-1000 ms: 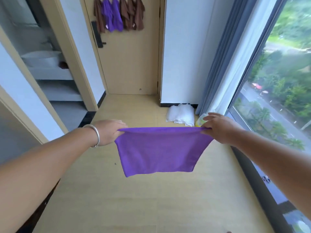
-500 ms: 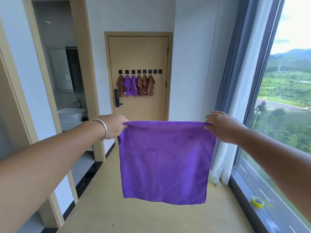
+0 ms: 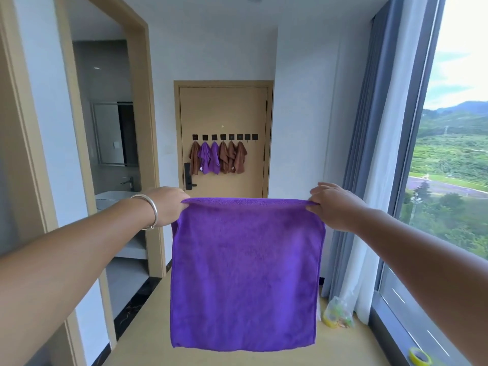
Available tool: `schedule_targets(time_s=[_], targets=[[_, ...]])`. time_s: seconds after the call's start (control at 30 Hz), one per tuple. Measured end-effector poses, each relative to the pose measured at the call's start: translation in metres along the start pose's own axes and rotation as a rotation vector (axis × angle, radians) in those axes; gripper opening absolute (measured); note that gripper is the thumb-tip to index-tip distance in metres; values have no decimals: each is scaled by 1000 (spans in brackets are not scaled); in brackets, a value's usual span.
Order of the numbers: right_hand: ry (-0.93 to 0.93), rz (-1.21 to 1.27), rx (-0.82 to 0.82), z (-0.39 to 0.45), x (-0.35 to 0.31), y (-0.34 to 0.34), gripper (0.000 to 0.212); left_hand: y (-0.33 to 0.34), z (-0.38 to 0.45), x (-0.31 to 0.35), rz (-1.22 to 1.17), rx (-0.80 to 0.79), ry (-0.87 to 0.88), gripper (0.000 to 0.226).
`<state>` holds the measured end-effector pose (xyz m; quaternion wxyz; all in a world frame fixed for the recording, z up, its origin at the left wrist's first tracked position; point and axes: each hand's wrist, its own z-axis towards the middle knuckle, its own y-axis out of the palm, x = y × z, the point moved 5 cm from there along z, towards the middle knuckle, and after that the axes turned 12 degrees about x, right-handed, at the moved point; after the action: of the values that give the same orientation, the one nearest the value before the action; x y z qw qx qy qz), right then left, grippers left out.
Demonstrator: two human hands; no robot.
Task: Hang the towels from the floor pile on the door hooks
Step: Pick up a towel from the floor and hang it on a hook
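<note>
Purple towel (image 3: pixel 244 273), top corners in both hands

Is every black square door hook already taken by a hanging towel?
No, the two rightmost black square door hooks hang bare beside the hanging towels.

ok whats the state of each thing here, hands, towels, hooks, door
left hand: grips the purple towel's top left corner
right hand: grips its top right corner
purple towel: spread flat, hanging in the air
door: closed
hooks: six hold towels, the two rightmost are bare
</note>
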<state>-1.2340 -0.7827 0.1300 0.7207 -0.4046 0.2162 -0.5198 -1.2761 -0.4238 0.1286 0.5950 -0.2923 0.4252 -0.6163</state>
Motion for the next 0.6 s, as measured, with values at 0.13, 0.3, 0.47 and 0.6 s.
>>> schedule_targets(time_s=[0.13,0.3,0.47,0.6], targets=[[16,-13,-5,24,0,15,36,15,22,-13,-13,-1,1,38],[44,-21,10,68,-1,44,38,48,65,-43,-35,37,21,34],[27,-30,3,129,-13,82,38,91,119,-91,-94,37,30,30],[34,-40,12,178,-20,112,38,121,161,-127,-114,45,16,30]])
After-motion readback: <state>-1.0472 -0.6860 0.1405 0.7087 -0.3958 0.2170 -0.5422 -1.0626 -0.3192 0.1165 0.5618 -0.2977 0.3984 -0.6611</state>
